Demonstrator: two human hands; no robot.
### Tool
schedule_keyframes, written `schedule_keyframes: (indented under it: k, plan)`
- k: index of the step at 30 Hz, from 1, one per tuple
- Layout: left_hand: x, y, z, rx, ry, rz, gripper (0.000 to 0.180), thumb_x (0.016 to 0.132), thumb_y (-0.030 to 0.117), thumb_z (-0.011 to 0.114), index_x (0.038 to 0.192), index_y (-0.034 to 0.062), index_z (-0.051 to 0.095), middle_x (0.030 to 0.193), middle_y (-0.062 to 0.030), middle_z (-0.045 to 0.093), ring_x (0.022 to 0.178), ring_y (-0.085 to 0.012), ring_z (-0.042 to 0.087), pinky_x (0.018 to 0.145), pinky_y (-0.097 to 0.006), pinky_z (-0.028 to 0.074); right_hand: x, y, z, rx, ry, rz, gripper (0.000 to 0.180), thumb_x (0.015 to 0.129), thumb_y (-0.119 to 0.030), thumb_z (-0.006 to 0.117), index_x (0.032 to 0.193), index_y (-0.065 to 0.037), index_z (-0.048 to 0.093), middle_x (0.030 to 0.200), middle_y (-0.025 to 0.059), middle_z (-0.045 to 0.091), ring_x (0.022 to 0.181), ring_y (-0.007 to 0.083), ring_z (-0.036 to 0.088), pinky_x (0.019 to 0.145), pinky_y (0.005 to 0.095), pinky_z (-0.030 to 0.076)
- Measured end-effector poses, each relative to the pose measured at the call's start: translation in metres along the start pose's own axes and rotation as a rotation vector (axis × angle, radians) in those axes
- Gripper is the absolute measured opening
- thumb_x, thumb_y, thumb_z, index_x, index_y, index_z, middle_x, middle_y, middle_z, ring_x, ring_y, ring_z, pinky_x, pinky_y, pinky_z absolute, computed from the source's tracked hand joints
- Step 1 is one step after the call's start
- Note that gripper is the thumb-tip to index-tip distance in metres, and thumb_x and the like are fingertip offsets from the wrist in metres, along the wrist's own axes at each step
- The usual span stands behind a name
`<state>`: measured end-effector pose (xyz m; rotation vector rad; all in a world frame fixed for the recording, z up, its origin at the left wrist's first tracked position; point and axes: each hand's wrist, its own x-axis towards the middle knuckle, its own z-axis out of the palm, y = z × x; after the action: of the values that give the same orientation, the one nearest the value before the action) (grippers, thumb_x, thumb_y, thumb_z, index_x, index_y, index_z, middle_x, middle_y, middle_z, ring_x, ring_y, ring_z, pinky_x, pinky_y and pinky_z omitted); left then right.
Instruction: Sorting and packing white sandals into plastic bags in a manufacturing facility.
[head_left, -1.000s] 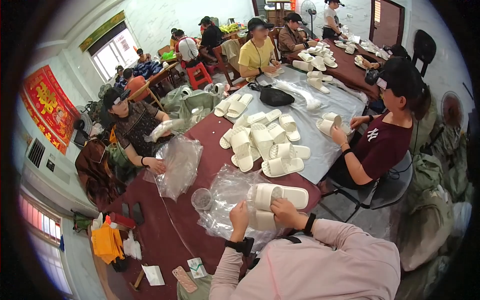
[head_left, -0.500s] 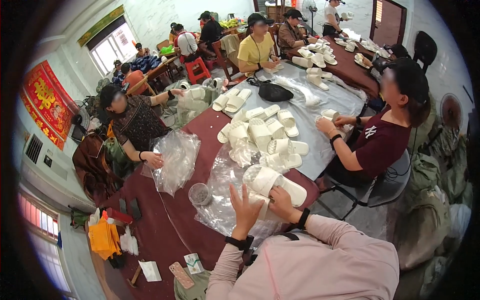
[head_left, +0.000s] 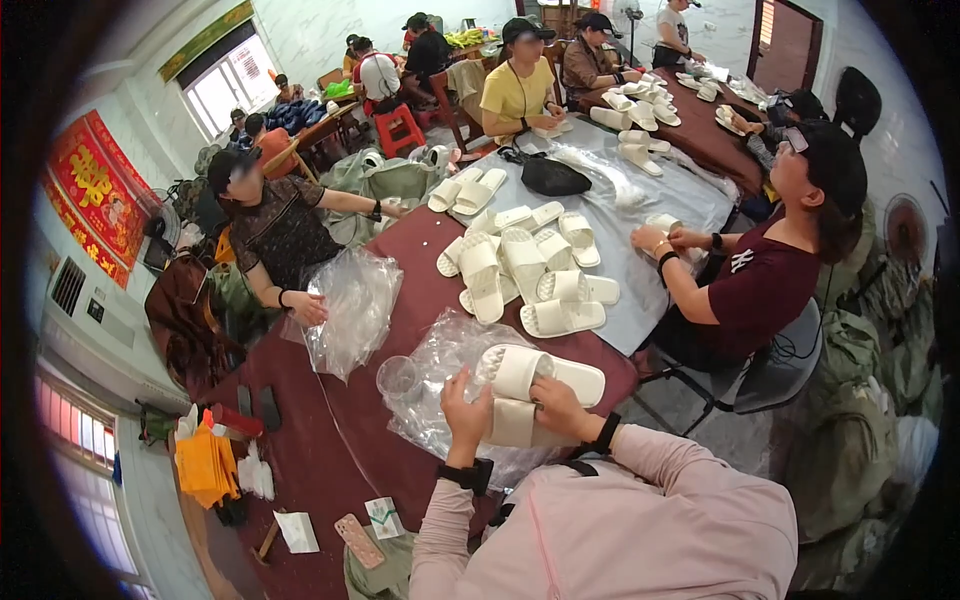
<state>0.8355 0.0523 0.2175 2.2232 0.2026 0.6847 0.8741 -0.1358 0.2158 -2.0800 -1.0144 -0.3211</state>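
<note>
You are partway through one pair, as far as can be judged: the far slipper point(head_left: 515, 372) and the near slipper point(head_left: 511, 424) are lying side by side with their straps lined up, and neither is sitting inside plastic. A larger slipper pile point(head_left: 521, 252) is resting beyond them, spreading from the maroon surface point(head_left: 300, 430) onto the grey sheet point(head_left: 640, 265); those slippers are lying loose and seemingly not yet dealt with. Your pair is lying by the near edge of the surface, toward its right corner, overlapping the right side of the clear plastic point(head_left: 430, 428). Your right hand point(head_left: 562, 408) is closing on the far slipper at its strap opening, with its fingers reaching inside. Your left hand point(head_left: 465, 412) is standing half curled just beside the toe end of the near slipper; whether it is gripping anything, you cannot tell from here. The two hands are staying apart, with the straps lying between them, and a round clear tub point(head_left: 398, 378) is standing beyond your left hand.
</note>
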Motion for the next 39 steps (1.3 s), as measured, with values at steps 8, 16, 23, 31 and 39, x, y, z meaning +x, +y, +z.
schedule_keyframes:
  k: [8,16,23,31,39]
  plan:
    - [-0.002,-0.009,-0.005,0.374,0.077,0.019,0.03,0.075,0.02,0.059,0.103,0.0112,0.055,0.094,-0.0096,0.051,0.091,-0.0275,0.047,0.081,-0.041,0.033,-0.003,0.001,-0.002,0.073,0.023,0.08,0.017,0.06,-0.004,0.057,0.075,-0.003,0.049,0.076,0.0127,0.05,0.074,0.0323,0.05,0.062,0.0388,0.042]
    - [-0.007,0.024,-0.006,0.789,-0.023,0.363,0.039,0.074,0.018,0.057,0.111,0.0067,0.051,0.103,-0.0109,0.053,0.098,-0.027,0.049,0.085,-0.042,0.035,-0.001,0.006,0.002,0.017,0.133,0.426,0.014,0.064,-0.008,0.057,0.076,-0.003,0.053,0.078,0.0127,0.053,0.075,0.0315,0.051,0.063,0.039,0.043]
    - [-0.025,0.038,0.009,0.824,-0.43,-0.061,0.043,0.084,0.024,0.045,0.119,-0.0003,0.045,0.118,-0.0166,0.05,0.095,-0.0306,0.054,0.084,-0.044,0.038,-0.001,0.006,0.013,-0.076,0.176,0.271,0.013,0.06,-0.006,0.057,0.071,-0.003,0.05,0.075,0.0116,0.052,0.073,0.0303,0.05,0.063,0.0396,0.043]
    - [-0.012,0.049,0.022,0.64,-0.209,0.198,0.046,0.086,0.025,0.043,0.131,0.0147,0.036,0.131,-0.0152,0.038,0.111,-0.0385,0.042,0.091,-0.054,0.03,-0.002,-0.005,0.022,-0.099,0.054,-0.018,0.016,0.058,-0.006,0.058,0.073,-0.003,0.051,0.074,0.0125,0.052,0.069,0.031,0.052,0.059,0.0389,0.045]
    - [-0.025,0.077,0.021,0.383,-0.49,0.384,0.048,0.083,0.02,0.044,0.131,0.0182,0.037,0.135,-0.0168,0.03,0.121,-0.0425,0.026,0.096,-0.061,0.016,-0.029,0.046,0.065,-0.268,-0.045,0.132,0.039,0.076,-0.023,0.052,0.108,-0.002,0.051,0.096,0.0188,0.054,0.088,0.0322,0.052,0.065,0.0413,0.045]
